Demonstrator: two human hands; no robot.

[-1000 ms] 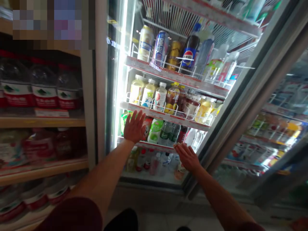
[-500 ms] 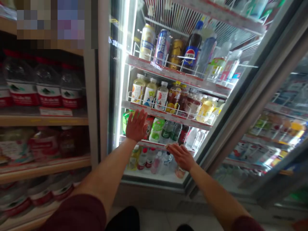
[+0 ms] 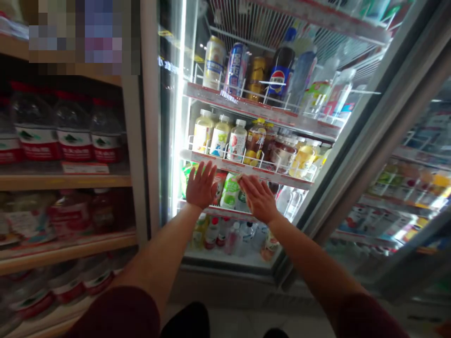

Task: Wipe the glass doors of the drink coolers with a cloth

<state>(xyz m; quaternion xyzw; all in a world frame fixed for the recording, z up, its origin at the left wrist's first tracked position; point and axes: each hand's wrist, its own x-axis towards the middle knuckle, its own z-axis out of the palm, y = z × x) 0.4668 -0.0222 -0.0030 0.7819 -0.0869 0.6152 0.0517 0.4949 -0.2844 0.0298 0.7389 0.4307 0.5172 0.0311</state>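
Stretched out in front of a lit drinks fridge (image 3: 246, 105), both hands are bare and hold nothing that I can make out. My left hand (image 3: 201, 188) is open, fingers up and a little apart, before the third row of bottles. To its right, my right hand (image 3: 259, 199) has its fingers straight and tilted up to the left. Between the hands shows a green-and-white bottle (image 3: 230, 190). Whether either palm touches the glass, I cannot tell. Just above the hands stand white-capped juice bottles (image 3: 237, 141) and a yellow-capped bottle (image 3: 255, 142).
At the left, wooden shelves (image 3: 70, 180) carry large red-labelled water bottles (image 3: 73, 131). Cans (image 3: 214, 63) and a cola bottle (image 3: 281, 70) fill an upper fridge row. Thick metal door frames (image 3: 366, 155) slant down the right side, with another fridge section beyond.
My right hand has risen and moved slightly left, from the lower shelf edge to about the height of my left hand. The left hand stays nearly in place.
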